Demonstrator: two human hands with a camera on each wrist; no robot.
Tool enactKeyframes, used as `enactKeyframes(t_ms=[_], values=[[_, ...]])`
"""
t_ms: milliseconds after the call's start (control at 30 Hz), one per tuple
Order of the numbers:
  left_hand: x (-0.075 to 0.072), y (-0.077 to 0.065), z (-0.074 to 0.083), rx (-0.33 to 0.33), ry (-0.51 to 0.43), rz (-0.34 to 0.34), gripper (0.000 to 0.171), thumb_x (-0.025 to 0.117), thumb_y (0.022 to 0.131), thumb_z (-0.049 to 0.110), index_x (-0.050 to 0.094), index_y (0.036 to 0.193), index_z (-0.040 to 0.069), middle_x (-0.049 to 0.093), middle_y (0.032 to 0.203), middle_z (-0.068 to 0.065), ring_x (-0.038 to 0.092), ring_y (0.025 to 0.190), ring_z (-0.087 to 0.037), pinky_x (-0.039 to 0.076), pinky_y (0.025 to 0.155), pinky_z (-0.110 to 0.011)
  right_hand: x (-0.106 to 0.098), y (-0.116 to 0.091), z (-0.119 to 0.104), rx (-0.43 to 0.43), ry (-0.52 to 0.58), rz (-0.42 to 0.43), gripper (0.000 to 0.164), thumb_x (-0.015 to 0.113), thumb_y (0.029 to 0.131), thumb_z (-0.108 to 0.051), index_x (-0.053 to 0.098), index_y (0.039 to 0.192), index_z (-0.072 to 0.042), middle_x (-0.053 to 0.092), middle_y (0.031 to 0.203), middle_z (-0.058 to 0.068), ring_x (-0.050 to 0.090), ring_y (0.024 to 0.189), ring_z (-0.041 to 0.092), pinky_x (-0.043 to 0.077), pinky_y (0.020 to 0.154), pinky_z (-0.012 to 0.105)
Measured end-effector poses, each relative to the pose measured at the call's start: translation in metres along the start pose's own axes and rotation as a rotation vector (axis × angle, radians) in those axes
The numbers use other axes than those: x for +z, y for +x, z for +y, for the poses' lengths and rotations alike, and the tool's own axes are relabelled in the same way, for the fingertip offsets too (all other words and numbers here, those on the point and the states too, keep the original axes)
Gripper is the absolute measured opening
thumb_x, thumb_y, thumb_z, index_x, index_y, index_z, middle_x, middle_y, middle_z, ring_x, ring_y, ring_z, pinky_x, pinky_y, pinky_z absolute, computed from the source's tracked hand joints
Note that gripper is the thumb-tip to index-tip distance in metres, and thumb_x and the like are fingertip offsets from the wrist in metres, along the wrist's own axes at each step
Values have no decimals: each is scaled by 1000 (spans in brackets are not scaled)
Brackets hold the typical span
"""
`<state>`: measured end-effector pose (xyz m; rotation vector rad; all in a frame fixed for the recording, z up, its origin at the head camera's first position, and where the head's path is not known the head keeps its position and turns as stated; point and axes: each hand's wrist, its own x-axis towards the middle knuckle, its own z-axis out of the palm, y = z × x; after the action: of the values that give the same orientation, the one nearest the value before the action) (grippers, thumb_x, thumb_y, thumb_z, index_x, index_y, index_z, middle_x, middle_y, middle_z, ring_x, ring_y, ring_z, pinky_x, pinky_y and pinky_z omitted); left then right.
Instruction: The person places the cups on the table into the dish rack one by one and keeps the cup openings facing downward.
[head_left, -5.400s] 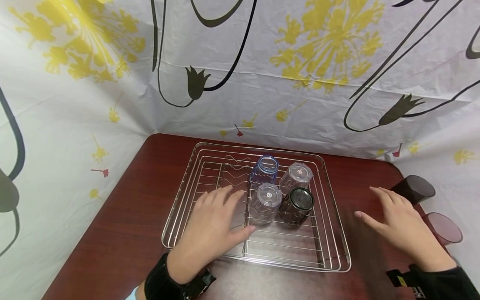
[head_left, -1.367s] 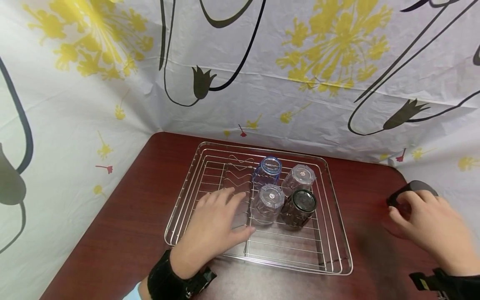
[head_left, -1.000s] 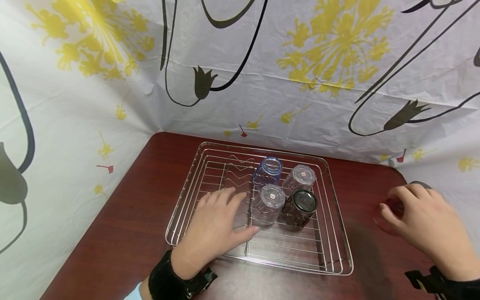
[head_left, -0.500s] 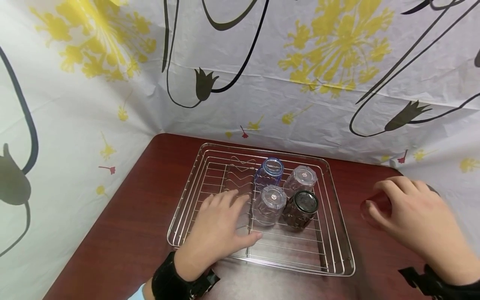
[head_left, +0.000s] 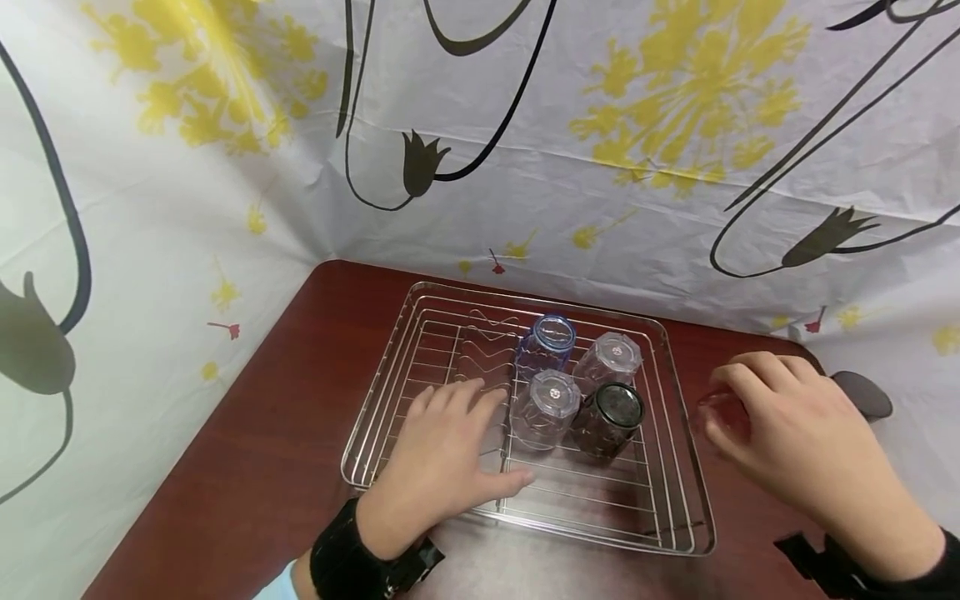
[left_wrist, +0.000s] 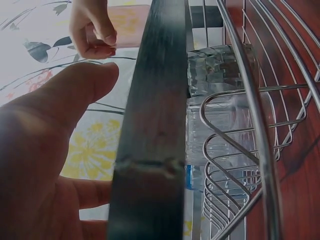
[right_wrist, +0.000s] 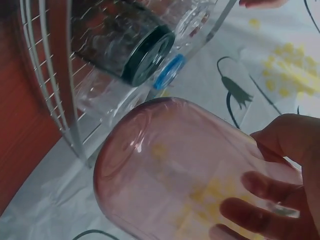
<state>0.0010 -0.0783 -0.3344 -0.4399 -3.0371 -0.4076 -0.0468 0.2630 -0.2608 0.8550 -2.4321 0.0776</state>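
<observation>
My right hand [head_left: 798, 433] grips a pink glass [right_wrist: 165, 170] and holds it just right of the wire rack [head_left: 600, 537]. The right wrist view shows its rounded base toward the rack, with my fingers around the other end; in the head view most of it hides behind the hand. My left hand [head_left: 442, 454] hovers over the rack's front left, fingers spread, holding nothing. Upside down in the rack stand a blue glass [head_left: 546, 346], a clear glass [head_left: 609, 360], a second clear glass [head_left: 546, 408] and a dark glass [head_left: 609, 421].
A dark cup [head_left: 864, 393] stands at the table's right side, partly behind my right hand. Wavy wire dividers [head_left: 487, 342] run along the rack's left part. A patterned white sheet [head_left: 525, 208] surrounds the dark red table [head_left: 225, 483].
My right hand took hold of the pink glass at the far right and carried it left, toward the rack. My left hand has stayed nearly still. The view has shifted slightly.
</observation>
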Motion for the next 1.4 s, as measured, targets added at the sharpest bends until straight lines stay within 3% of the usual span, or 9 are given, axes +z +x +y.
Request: enactKeyframes(t_ms=[300,667,867,1067,1400], values=[[1,2,1,20,-16,-1,103,58,70,89,47,148,23,49,149,-7,47,136,-31,35,113,-60,4,11,-23,-72,18,41,42,36,90,-41,65,89,-10,64,95,7,60,85,35,44,63,49],[1,1,4,26,-19,3,101,58,70,88,48,147,23,50,148,-7,48,135,-31,35,113,-58,6,28,-52,-148,40,52,34,39,89,-35,65,88,-12,64,96,7,61,87,34,47,58,49],[2,1,4,27,-31,6,97,60,72,85,49,145,23,50,148,-8,48,135,-31,35,113,-57,8,34,-62,-186,47,21,37,39,94,-38,65,92,-11,64,97,8,60,89,33,48,59,48],[2,2,6,30,-28,5,99,59,71,86,48,146,22,50,148,-7,48,135,-30,36,113,-56,9,39,-72,-197,54,-3,27,44,87,-31,64,91,-12,62,96,4,58,89,30,46,61,44],[3,3,9,48,-25,20,99,58,72,86,48,146,23,51,146,-7,48,135,-29,38,111,-54,14,46,-88,-238,56,-24,24,56,80,-27,65,96,-11,62,95,4,58,87,31,48,66,46]])
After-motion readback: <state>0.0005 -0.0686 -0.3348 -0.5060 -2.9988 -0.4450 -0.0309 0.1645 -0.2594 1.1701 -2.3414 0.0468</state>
